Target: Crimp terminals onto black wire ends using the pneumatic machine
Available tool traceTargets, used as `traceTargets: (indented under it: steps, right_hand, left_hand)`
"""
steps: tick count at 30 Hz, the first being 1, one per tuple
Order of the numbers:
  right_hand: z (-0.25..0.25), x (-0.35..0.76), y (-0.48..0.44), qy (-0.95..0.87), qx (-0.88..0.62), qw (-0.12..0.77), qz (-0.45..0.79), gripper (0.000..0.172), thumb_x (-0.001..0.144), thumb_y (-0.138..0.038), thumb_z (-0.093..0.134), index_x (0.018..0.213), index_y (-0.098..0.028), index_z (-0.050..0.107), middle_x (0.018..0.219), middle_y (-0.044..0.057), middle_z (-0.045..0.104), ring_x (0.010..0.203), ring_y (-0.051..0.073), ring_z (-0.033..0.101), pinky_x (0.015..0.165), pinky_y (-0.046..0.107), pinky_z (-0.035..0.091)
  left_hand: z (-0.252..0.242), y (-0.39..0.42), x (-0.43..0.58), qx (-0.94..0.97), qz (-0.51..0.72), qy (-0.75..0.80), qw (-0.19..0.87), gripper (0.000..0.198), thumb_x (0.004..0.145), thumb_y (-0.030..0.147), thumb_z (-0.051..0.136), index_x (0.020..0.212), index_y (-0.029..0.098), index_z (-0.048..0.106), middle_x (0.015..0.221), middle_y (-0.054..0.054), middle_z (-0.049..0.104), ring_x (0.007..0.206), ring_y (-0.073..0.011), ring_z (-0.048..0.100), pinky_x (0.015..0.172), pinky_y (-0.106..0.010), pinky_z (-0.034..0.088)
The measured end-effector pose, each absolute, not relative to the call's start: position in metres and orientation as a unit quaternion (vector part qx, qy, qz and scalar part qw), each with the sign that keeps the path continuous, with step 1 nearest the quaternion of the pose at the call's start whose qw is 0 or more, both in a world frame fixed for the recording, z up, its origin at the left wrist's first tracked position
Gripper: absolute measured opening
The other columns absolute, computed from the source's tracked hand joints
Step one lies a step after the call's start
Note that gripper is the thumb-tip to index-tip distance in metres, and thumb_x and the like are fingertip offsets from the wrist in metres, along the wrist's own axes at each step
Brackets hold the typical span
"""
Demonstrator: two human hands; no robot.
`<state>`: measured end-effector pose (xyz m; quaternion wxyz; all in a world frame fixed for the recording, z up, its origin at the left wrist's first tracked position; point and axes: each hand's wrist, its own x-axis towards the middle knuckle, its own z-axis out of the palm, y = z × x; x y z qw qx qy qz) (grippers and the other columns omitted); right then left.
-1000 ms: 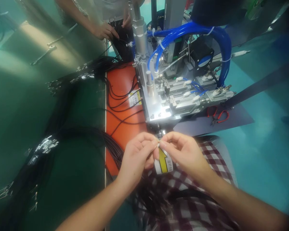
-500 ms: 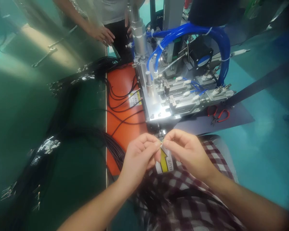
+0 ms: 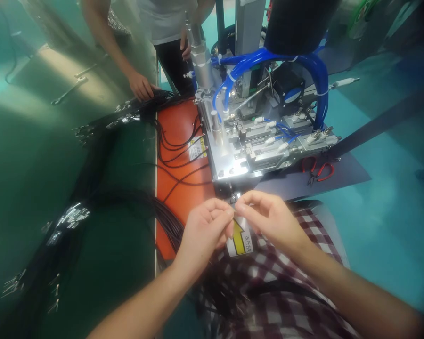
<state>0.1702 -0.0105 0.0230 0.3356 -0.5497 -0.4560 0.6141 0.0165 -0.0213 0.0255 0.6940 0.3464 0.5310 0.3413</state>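
Observation:
My left hand (image 3: 203, 230) and my right hand (image 3: 268, 219) meet fingertip to fingertip just in front of a metal machine (image 3: 254, 141) with blue hoses (image 3: 265, 59). Both pinch a tiny part between them, too small to name. Under my fingers lies a white label with a yellow arrow (image 3: 240, 240). Black cables (image 3: 169, 221) run from under my left hand across the orange mat (image 3: 178, 127). My lap in a checked cloth (image 3: 279, 282) is below.
Bundles of black cables with metal ends (image 3: 70, 216) lie on the dark green table (image 3: 31, 155) at left. Another person's hand (image 3: 141, 87) rests on cables at the far edge. Red-handled pliers (image 3: 316, 169) lie right of the machine.
The view has tilted slightly. My hands keep pinching the small part in the same place. The other person's hand moved left and down onto the cable bundle.

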Motion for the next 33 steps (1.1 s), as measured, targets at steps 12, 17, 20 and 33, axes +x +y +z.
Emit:
traceTargets:
  steps: [12,17,20,33]
  right_hand:
    - [0.022,0.170,-0.011,-0.464,-0.532,0.345,0.619,0.017,0.081,-0.031,0.061,0.073,-0.017,0.058,0.054,-0.005,0.047,0.046,0.008,0.037,0.042,0.021,0.030]
    - [0.024,0.175,-0.010,-0.444,-0.537,0.351,0.625,0.023,0.084,-0.035,0.058,0.074,-0.014,0.062,0.047,-0.007,0.043,0.041,0.006,0.033,0.040,0.019,0.029]
    - [0.021,0.174,-0.013,-0.455,-0.543,0.364,0.605,0.021,0.082,-0.035,0.062,0.076,-0.014,0.064,0.054,-0.004,0.051,0.044,0.006,0.038,0.042,0.019,0.033]
    - [0.018,0.170,-0.013,-0.445,-0.540,0.358,0.619,0.017,0.078,-0.030,0.064,0.071,-0.016,0.059,0.048,-0.007,0.045,0.042,0.006,0.035,0.038,0.018,0.028]
  left_hand:
    - [0.024,-0.022,0.018,0.356,0.347,0.533,0.685,0.016,0.084,0.025,0.060,0.075,0.016,0.051,0.050,0.006,0.053,0.036,-0.0022,0.029,0.038,-0.018,0.019]
    - [0.024,-0.021,0.018,0.338,0.359,0.531,0.689,0.011,0.082,0.022,0.059,0.076,0.016,0.053,0.050,0.006,0.054,0.035,-0.0024,0.028,0.037,-0.017,0.019]
    - [0.025,-0.020,0.018,0.335,0.362,0.531,0.689,0.013,0.082,0.024,0.061,0.077,0.016,0.053,0.050,0.006,0.055,0.034,-0.0023,0.028,0.036,-0.017,0.020]
    - [0.027,-0.020,0.020,0.360,0.342,0.536,0.683,0.016,0.082,0.027,0.062,0.075,0.016,0.052,0.047,0.006,0.053,0.035,-0.0026,0.030,0.037,-0.016,0.022]
